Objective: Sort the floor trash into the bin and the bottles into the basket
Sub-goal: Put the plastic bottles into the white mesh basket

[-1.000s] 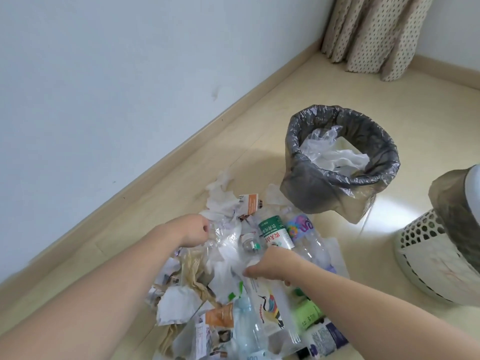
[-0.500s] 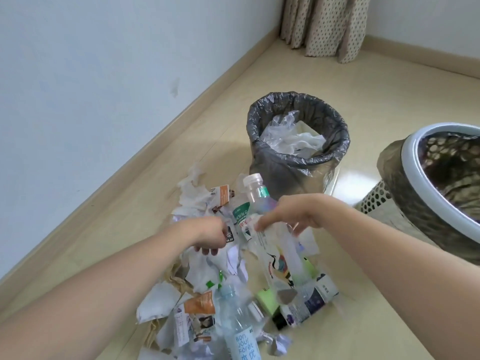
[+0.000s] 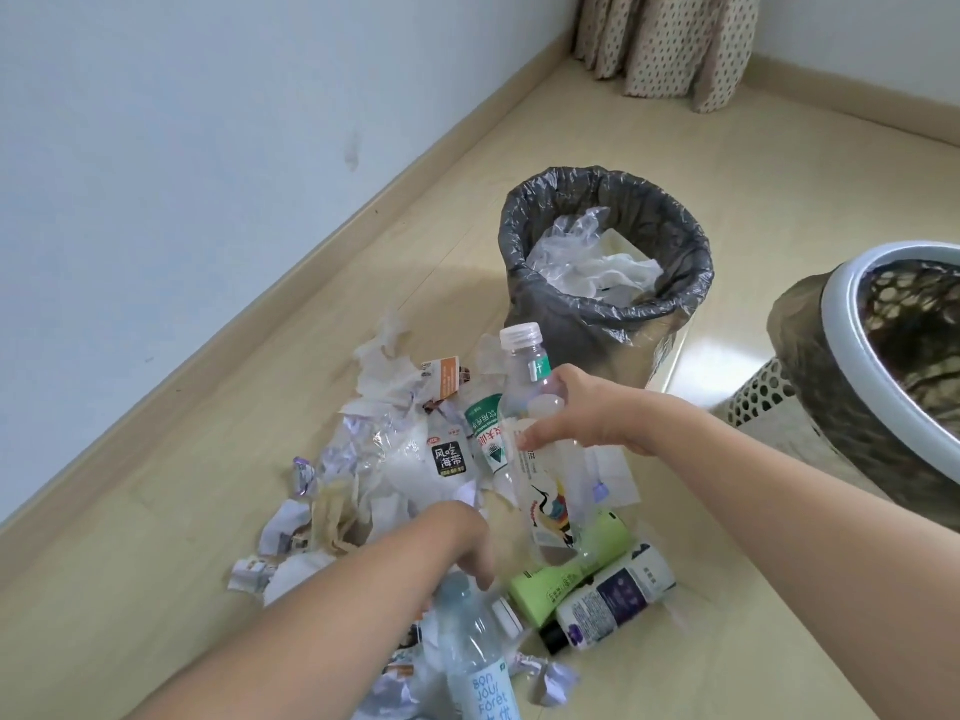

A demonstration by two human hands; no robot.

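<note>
My right hand (image 3: 587,418) clamps a bottle (image 3: 524,376); left hand (image 3: 467,537), grip unclear, nears another; I advise carrying mine rightward over the basket (image 3: 852,324).

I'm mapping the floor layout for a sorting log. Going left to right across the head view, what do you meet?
Crumpled paper scraps → seaweed snack wrapper → clear bottle held in the right hand → black-lined bin → perforated basket.
</note>
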